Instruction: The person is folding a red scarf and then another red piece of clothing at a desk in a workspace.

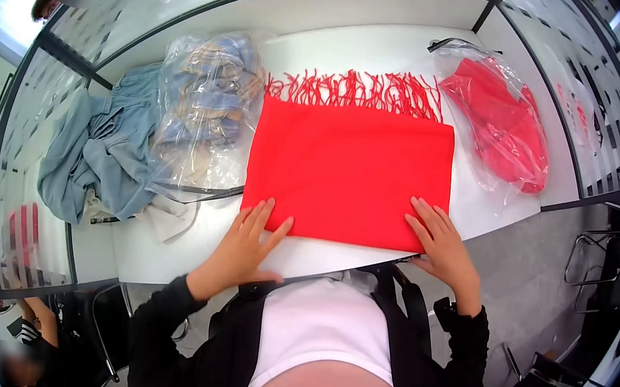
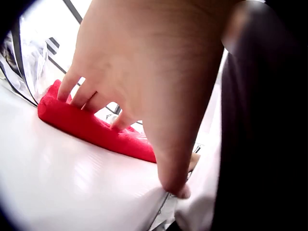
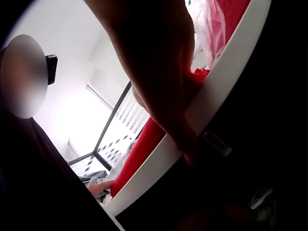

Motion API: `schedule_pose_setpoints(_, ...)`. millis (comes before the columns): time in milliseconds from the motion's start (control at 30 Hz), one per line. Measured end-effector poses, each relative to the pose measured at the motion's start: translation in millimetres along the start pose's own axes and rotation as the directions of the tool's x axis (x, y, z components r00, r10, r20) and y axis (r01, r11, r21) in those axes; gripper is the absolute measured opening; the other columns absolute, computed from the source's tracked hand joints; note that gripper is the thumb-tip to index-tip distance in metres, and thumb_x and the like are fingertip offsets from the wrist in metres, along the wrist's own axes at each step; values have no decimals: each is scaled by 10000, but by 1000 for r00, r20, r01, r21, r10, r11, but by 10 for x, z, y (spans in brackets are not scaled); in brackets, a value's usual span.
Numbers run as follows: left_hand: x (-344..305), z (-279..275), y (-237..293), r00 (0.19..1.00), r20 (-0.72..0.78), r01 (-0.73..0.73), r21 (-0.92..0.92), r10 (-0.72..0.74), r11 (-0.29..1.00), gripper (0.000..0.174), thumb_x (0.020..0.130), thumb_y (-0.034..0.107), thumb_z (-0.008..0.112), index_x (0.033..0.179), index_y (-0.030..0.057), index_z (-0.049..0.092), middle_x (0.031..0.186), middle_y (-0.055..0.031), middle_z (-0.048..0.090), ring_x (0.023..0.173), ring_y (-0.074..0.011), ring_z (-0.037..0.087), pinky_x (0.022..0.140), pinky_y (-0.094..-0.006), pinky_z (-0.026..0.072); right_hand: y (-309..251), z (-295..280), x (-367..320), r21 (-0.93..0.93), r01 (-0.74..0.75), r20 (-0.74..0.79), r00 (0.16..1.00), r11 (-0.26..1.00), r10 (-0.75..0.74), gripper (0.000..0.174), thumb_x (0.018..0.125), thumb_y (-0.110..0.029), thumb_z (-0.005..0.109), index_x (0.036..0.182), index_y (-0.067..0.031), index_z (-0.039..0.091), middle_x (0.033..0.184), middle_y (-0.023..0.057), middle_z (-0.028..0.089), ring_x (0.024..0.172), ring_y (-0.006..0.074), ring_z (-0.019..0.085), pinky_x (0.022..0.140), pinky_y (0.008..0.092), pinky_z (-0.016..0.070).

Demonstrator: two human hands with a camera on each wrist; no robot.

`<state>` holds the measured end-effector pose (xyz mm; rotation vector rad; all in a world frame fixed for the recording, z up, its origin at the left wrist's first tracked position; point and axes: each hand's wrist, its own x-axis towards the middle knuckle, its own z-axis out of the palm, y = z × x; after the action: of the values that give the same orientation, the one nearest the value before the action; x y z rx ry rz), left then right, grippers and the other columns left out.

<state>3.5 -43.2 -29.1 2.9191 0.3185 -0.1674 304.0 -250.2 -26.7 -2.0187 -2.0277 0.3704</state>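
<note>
Both hands open: left hand (image 1: 243,243) and right hand (image 1: 448,251) rest fingers on near corners of red fringed cloth (image 1: 350,171), equally close. Long axis runs hand to hand, fringe far side. Beyond left: bagged plaid cloth (image 1: 209,100), then denim (image 1: 111,142). Beyond right: bagged red item (image 1: 499,116). Bags flank it.

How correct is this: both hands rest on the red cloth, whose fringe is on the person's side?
Only the fringe's side is wrong: the head view shows the fringe along the far edge. The left hand and right hand do rest on the red cloth.
</note>
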Motion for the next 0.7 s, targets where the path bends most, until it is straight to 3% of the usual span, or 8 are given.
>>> schedule_pose_setpoints(67, -108, -51, 163, 1000, 30, 3, 40, -4, 999, 873, 656, 443, 700, 1354, 62, 339, 1306, -313, 333, 1219, -397, 356, 999, -460, 298, 91, 111, -124, 17, 20, -52, 998, 1000, -19, 595, 547, -24, 698, 1108, -18, 501, 1353, 136, 391, 1246, 300, 382, 1002, 409, 353)
schedule_pose_setpoints(167, -270, 201, 232, 999, -24, -33, 369, 45, 929, 756, 712, 346, 669, 1333, 42, 365, 1255, -305, 404, 1145, -391, 434, 975, -428, 333, 108, 140, -191, 104, 64, -182, 982, 993, -45, 442, 512, 115, 584, 931, -18, 541, 1206, 101, 544, 1135, 288, 505, 891, 384, 446)
schedule_pose_setpoints(200, -276, 187, 256, 996, -85, -3, 281, 28, 960, 618, 729, 234, 640, 1273, 23, 440, 1168, -226, 499, 1060, -321, 504, 946, -400, 363, 133, 105, -240, 179, 60, -171, 985, 982, -29, 437, 513, 117, 580, 926, -22, 548, 1174, 95, 568, 1119, 283, 520, 879, 383, 452)
schedule_pose_setpoints(300, -289, 73, 211, 992, -113, -58, -70, 50, 996, 527, 708, 196, 639, 1188, 18, 516, 1087, -138, 540, 1005, -245, 530, 930, -391, 375, 193, -4, -270, 322, 13, -172, 984, 947, 45, 405, 547, 111, 592, 921, -42, 568, 984, 84, 647, 963, 275, 605, 781, 345, 491)
schedule_pose_setpoints(333, -256, -5, 183, 988, -136, -87, -63, 78, 994, 370, 687, 138, 634, 1035, 25, 576, 1001, -85, 560, 975, -203, 539, 929, -387, 381, 210, -49, -252, 366, -16, -161, 984, 930, 81, 393, 559, 108, 598, 921, -44, 570, 957, 88, 650, 927, 277, 615, 763, 333, 495)
schedule_pose_setpoints(467, -99, -29, -132, 953, -288, -124, -89, 93, 988, 193, 670, 88, 631, 839, 48, 546, 924, -68, 593, 958, -212, 556, 956, -402, 373, 247, -278, -62, 382, -35, -157, 982, 924, 102, 336, 607, 62, 634, 919, -48, 573, 862, 92, 645, 773, 294, 623, 666, 310, 499)
schedule_pose_setpoints(567, -96, -31, -231, 957, -253, -206, -239, 144, 949, 179, 669, 76, 622, 828, 46, 547, 913, -63, 602, 946, -221, 565, 959, -408, 372, 321, -324, 1, 377, 21, -110, 994, 926, 22, 328, 586, 38, 646, 896, -48, 581, 845, 83, 638, 759, 294, 613, 668, 328, 489)
schedule_pose_setpoints(700, -201, 37, -134, 981, -148, -150, -178, 124, 973, 411, 688, 239, 689, 1010, 33, 538, 1149, -102, 519, 1098, -245, 485, 1008, -430, 318, 330, -238, -18, 436, 107, -43, 994, 893, -98, 347, 523, 56, 641, 850, -47, 583, 914, 55, 622, 867, 268, 588, 754, 343, 464)
